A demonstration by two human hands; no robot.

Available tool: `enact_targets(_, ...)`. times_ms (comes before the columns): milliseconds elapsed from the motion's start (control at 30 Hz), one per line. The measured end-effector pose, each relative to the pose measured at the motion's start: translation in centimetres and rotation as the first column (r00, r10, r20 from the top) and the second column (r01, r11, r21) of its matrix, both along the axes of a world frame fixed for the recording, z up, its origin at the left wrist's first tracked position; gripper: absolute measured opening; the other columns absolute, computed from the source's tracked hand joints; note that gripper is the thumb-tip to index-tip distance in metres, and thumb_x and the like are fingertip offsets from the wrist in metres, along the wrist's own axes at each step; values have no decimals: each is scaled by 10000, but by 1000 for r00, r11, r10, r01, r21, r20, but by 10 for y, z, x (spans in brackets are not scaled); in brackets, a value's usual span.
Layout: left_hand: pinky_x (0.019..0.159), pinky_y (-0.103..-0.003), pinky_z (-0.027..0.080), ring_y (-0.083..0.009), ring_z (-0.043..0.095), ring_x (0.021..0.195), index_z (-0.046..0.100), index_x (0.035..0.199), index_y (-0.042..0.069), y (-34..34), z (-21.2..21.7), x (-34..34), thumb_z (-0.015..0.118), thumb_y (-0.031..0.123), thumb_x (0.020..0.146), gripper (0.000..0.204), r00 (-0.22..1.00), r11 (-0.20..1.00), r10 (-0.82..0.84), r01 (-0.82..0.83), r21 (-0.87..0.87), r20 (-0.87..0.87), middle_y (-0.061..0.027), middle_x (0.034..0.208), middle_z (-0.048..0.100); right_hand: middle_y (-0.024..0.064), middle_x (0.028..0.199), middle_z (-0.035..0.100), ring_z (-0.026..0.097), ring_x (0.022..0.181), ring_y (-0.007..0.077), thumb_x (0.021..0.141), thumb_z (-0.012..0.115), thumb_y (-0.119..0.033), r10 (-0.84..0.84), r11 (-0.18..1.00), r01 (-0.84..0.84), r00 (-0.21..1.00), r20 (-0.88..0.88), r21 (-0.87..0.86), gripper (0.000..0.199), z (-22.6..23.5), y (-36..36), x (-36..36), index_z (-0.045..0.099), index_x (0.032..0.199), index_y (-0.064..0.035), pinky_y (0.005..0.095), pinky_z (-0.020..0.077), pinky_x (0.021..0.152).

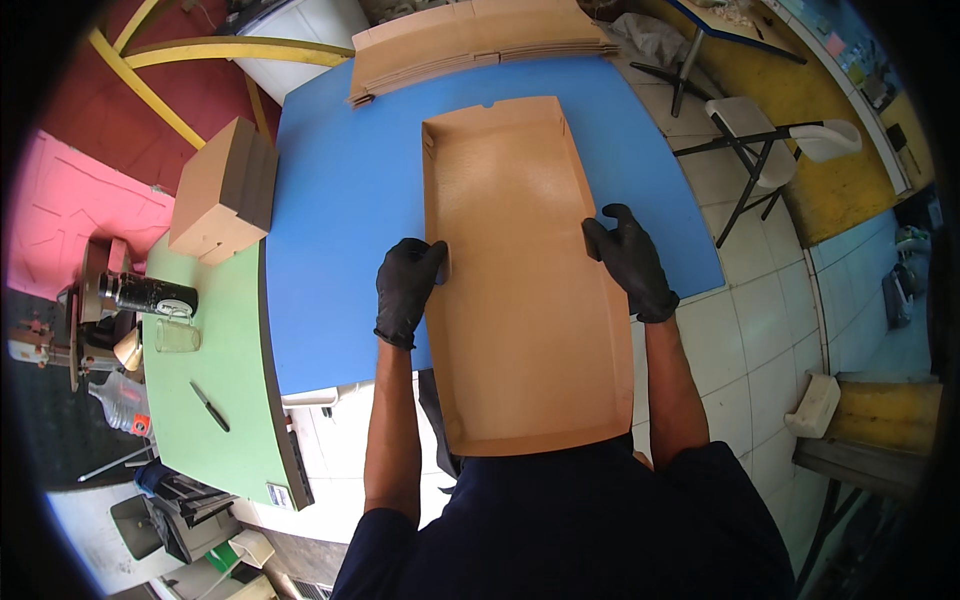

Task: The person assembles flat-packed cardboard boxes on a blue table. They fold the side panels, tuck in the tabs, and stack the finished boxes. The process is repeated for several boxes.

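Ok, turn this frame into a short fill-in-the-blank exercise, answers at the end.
1. The left grip and right grip on the open cardboard tray are gloved in the colour ____.
2. The table under the knife is coloured ____.
3. In the picture, the folding chair stands to the tray's ____.

Missing words: black; green; right.

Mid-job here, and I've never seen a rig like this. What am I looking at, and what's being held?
There's no machine: these are a person's own left hand and right hand, in black gloves. The one picture comes from a wide fisheye camera on their head, looking down, so straight edges bend. The hands hold the long sides of an open, shallow cardboard tray. Flat cardboard lies stacked at the far edge of the blue table. At left, a knife lies on a green table.
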State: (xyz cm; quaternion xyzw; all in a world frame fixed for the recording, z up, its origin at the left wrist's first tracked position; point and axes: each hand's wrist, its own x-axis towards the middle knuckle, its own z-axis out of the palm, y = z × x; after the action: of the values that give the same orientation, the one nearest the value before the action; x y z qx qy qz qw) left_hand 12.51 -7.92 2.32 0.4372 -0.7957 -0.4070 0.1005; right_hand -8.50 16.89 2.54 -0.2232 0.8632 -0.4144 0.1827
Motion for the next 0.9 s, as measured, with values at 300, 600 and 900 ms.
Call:
enact_targets(300, 688, -357, 533, -222, 690, 723, 699, 1096, 3, 26, 13, 27, 726, 317, 929, 357, 990, 998, -29, 36, 45, -139, -124, 852, 737, 61, 755, 613, 613, 741, 163, 1032, 620, -396, 186, 982, -186, 982, 34, 9, 388, 25, 0, 12, 672, 986, -14, 346, 491, 732)
enact_targets(600, 700, -326, 542, -158, 689, 807, 659, 1259, 4, 74, 0, 63, 713, 142, 965, 330, 897, 984, 162, -113, 141, -412, -83, 947, 745, 137, 1159, 687, 672, 983, 268, 941, 762, -241, 246, 938, -238, 969, -4, -253, 399, 34, 30, 35, 648, 1235, 5, 408, 556, 866)
enact_targets(900, 731, -311, 531, -132, 648, 808, 702, 1128, -38, 71, 5, 72, 687, 63, 969, 189, 913, 952, 191, -83, 294, -361, -53, 917, 727, 173, 893, 734, 715, 780, 303, 958, 720, -230, 70, 990, -105, 950, -304, -99, 300, 16, 16, 29, 680, 1136, 8, 407, 557, 743)
